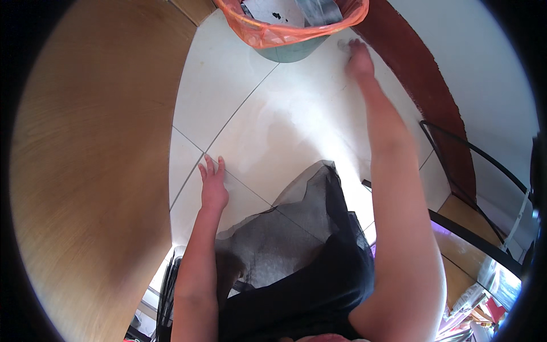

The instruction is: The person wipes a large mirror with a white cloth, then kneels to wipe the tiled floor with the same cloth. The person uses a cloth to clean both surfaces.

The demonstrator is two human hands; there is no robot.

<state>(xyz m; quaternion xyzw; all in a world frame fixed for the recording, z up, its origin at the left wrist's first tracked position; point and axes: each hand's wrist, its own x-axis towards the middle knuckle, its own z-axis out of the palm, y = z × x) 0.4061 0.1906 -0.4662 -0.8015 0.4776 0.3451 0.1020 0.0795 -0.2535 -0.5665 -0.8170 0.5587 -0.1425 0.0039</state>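
My right hand (360, 61) reaches far forward to the pale tiled floor (256, 128), right of a green bin (286, 52) lined with an orange plastic bag (273, 36). By its fingertips lies a small, pale, see-through thing (343, 45); whether the fingers hold it cannot be made out. The bin holds a white piece with dark specks (273, 12) and clear plastic. My left hand (213, 186) hovers over the tiles with its fingers spread and nothing in it. Sheer black fabric (295, 218) spreads between my arms.
A wooden panel (94, 162) borders the floor on the left. On the right are a white wall with a dark red base band (431, 81), a black metal frame (474, 147) and a glossy surface with plastic wrapping (483, 273). Mixed items lie at the lower right.
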